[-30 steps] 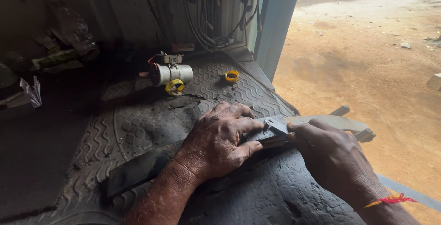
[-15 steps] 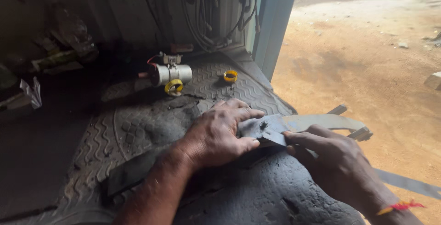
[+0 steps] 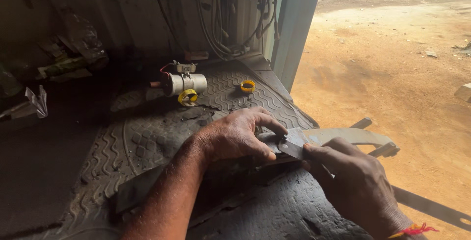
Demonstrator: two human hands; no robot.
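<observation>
In the head view, a dark ribbed rubber mat (image 3: 147,142) is seen spread over the floor of what looks like a vehicle's open doorway, with sunlit orange dirt ground (image 3: 392,73) beyond its edge. No container with contents can be made out; the nearest to one are two small yellow rings (image 3: 248,86), one lying alone on the mat and the other just beside a pale metal cylinder (image 3: 189,83) with red wiring at its end. A long, flat dark strip (image 3: 147,188) is laid across the mat toward the doorway. The left hand (image 3: 235,137) is pressed palm-down on this strip, its fingers curled together over the top and the thumb stretched along the near side, so that the strip is clamped against the mat beneath it. The left forearm is brought in from the bottom edge, angled up and to the right. The right hand (image 3: 353,181) is closed, its thumb and fingers pinched together on a small flat grey blade-like piece (image 3: 293,144), whose tip is held against the strip just beside the left thumb. The right wrist, with a red and yellow thread (image 3: 414,230) tied around it, is kept low at the bottom right corner. A pale curved metal part (image 3: 353,136) is visible behind the right hand at the sill, and cables (image 3: 221,14) are hung against the wall at the back.
</observation>
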